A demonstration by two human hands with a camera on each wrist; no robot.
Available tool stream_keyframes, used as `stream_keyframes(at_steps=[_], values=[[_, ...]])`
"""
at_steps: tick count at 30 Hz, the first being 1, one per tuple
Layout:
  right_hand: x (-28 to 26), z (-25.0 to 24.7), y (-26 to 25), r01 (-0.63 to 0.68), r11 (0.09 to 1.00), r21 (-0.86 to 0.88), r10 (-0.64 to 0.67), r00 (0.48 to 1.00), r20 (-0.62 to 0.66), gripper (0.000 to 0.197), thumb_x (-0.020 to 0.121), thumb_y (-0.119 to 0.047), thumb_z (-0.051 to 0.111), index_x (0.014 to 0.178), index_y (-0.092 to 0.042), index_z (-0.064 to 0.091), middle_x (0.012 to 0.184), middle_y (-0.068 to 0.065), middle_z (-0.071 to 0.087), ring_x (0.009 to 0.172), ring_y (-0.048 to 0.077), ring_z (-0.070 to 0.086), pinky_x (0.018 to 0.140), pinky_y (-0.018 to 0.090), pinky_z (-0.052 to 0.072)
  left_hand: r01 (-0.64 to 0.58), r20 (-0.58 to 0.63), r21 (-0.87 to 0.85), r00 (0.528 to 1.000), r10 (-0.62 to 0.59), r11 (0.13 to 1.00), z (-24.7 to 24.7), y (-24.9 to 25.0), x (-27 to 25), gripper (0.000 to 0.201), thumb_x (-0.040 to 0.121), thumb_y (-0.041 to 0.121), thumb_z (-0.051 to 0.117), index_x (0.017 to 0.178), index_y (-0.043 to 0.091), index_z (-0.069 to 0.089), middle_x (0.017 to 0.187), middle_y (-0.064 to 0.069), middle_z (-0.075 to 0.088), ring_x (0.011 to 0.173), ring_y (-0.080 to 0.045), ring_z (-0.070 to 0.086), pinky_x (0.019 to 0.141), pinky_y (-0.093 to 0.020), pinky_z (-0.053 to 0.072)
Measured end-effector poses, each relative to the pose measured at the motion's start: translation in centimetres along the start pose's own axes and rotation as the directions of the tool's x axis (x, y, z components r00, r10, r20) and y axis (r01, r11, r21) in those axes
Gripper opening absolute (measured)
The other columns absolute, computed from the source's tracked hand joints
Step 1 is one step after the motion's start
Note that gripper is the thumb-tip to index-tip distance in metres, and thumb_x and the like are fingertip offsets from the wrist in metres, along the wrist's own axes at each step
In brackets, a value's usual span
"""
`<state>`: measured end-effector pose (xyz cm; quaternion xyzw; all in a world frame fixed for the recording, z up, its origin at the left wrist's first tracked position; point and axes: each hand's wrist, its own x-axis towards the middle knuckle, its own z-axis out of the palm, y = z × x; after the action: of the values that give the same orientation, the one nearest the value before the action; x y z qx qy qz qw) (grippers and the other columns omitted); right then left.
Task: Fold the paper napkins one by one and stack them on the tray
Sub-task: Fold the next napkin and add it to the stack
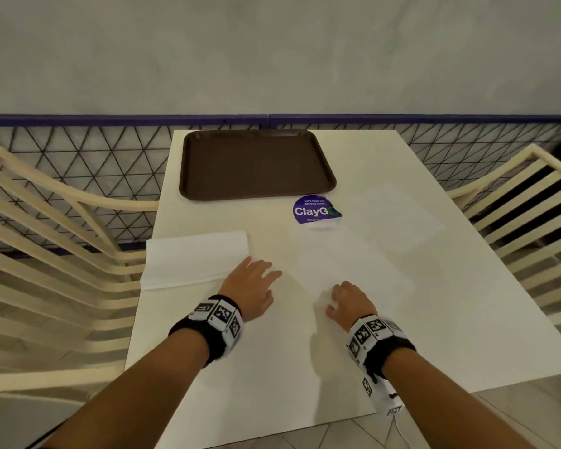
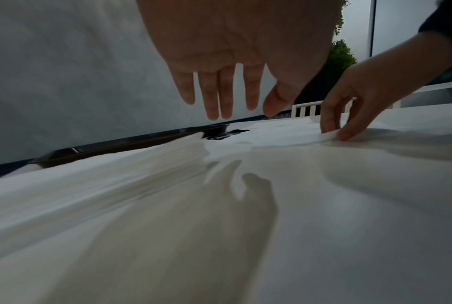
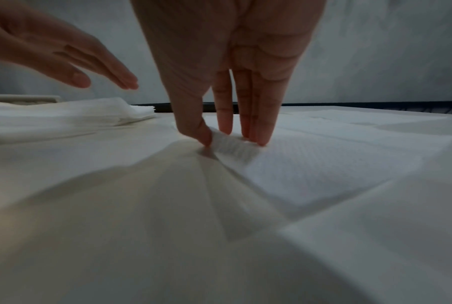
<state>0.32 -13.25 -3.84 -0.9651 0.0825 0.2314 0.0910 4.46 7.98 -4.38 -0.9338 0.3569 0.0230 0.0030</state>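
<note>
A brown tray (image 1: 256, 165) lies bare at the table's far side. A stack of white napkins (image 1: 196, 259) (image 3: 64, 117) sits at the left edge. One napkin (image 1: 350, 257) (image 3: 323, 162) lies spread flat right of centre. My right hand (image 1: 344, 299) (image 3: 230, 137) pinches the near left corner of that napkin between thumb and fingers, lifting it slightly. My left hand (image 1: 256, 280) (image 2: 235, 96) hovers above the table between stack and napkin, fingers straight, holding nothing.
A purple round sticker (image 1: 316, 210) is stuck on the white table (image 1: 272, 367) just near the tray. Cream slatted chairs (image 1: 46, 254) (image 1: 531, 215) stand on both sides. A mesh railing (image 1: 78, 157) and a grey wall close off the far end.
</note>
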Motion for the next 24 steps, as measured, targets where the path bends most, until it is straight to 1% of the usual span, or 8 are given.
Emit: stream_keyframes(at_steps=[2, 4, 9, 14, 17, 19, 22, 24], values=[[0.1, 0.0, 0.3, 0.015, 0.999, 0.032, -0.015, 1.000, 0.004, 0.035, 0.093, -0.019, 0.046, 0.126, -0.005, 0.047, 0.132, 0.010, 0.045, 0.124, 0.025, 0.043, 0.100, 0.030, 0.039, -0.019, -0.001, -0.001, 1.000, 0.019, 1.000, -0.2, 1.2, 0.1, 0.030, 0.063, 0.036, 0.058, 0.083, 0.023, 0.077, 0.084, 0.003, 0.074, 0.074, -0.010, 0.072, 0.068, -0.031, 0.058], [0.1, 0.0, 0.9, 0.033, 0.998, 0.056, -0.034, 0.999, 0.015, 0.037, 0.092, -0.014, 0.046, 0.128, -0.005, 0.046, 0.133, 0.009, 0.044, 0.125, 0.024, 0.042, 0.101, 0.029, 0.037, -0.014, 0.002, -0.013, 1.000, 0.014, 1.000, 0.3, 2.2, 0.5, 0.042, 0.039, 0.035, 0.084, 0.078, 0.024, 0.077, 0.079, 0.005, 0.073, 0.069, -0.009, 0.071, 0.065, -0.028, 0.058], [-0.1, 0.3, 2.7, 0.087, 0.992, 0.095, -0.086, 0.996, -0.009, 0.032, 0.095, -0.013, 0.041, 0.122, -0.003, 0.055, 0.129, 0.011, 0.052, 0.120, 0.025, 0.049, 0.098, 0.029, 0.040, 0.018, 0.001, -0.023, 1.000, -0.018, 1.000, 0.7, 3.8, 0.9, 0.055, 0.023, 0.038, 0.090, 0.075, 0.025, 0.077, 0.076, 0.008, 0.073, 0.063, -0.006, 0.069, 0.062, -0.021, 0.056], [-0.7, -0.6, 3.7, 0.199, 0.977, 0.077, -0.192, 0.977, -0.091, 0.032, 0.101, -0.020, 0.033, 0.117, -0.008, 0.058, 0.118, 0.010, 0.061, 0.109, 0.028, 0.057, 0.088, 0.032, 0.044, 0.071, 0.059, 0.036, 0.996, -0.073, 0.997, -0.6, 4.7, 2.4, 0.083, 0.021, 0.041, 0.090, 0.100, 0.020, 0.074, 0.104, 0.002, 0.072, 0.089, -0.015, 0.072, 0.073, -0.031, 0.057], [-1.5, -1.6, 3.1, 0.372, 0.927, -0.047, -0.375, 0.923, -0.085, 0.034, 0.102, -0.025, 0.033, 0.126, -0.012, 0.054, 0.126, 0.007, 0.059, 0.113, 0.028, 0.056, 0.090, 0.034, 0.046, 0.039, 0.042, 0.087, 0.998, -0.042, 0.995, -2.5, 5.5, 3.2, 0.090, 0.048, 0.039, 0.087, 0.130, 0.022, 0.054, 0.138, -0.003, 0.051, 0.124, -0.026, 0.053, 0.101, -0.040, 0.043], [-1.9, -2.2, 2.4, 0.442, 0.892, -0.096, -0.447, 0.893, -0.041, 0.036, 0.102, -0.027, 0.034, 0.130, -0.014, 0.053, 0.132, 0.006, 0.056, 0.119, 0.027, 0.053, 0.096, 0.036, 0.045, 0.010, 0.100, 0.106, 0.995, -0.021, 0.994, -3.0, 5.7, 3.3, 0.066, 0.073, 0.032, 0.075, 0.134, 0.028, 0.049, 0.148, 0.000, 0.037, 0.139, -0.027, 0.032, 0.115, -0.041, 0.023], [-2.3, -2.7, 1.7, 0.494, 0.863, -0.104, -0.497, 0.868, 0.002, 0.034, 0.102, -0.024, 0.034, 0.125, -0.014, 0.057, 0.129, 0.006, 0.059, 0.119, 0.027, 0.053, 0.096, 0.036, 0.044, -0.047, 0.068, 0.148, 0.997, 0.037, 0.988, -2.2, 4.9, 2.1, 0.023, 0.046, 0.032, 0.091, 0.062, 0.028, 0.075, 0.080, 0.008, 0.074, 0.088, -0.018, 0.071, 0.084, -0.036, 0.054], [-2.5, -2.7, 1.4, 0.518, 0.849, -0.102, -0.519, 0.855, 0.024, 0.031, 0.101, -0.021, 0.035, 0.118, -0.011, 0.060, 0.119, 0.009, 0.063, 0.111, 0.028, 0.057, 0.089, 0.035, 0.046, -0.011, 0.049, 0.119, 0.999, 0.005, 0.993, -1.0, 4.4, 0.8, 0.016, 0.059, 0.031, 0.077, 0.049, 0.021, 0.070, 0.057, 0.008, 0.068, 0.064, -0.015, 0.070, 0.078, -0.032, 0.049]])
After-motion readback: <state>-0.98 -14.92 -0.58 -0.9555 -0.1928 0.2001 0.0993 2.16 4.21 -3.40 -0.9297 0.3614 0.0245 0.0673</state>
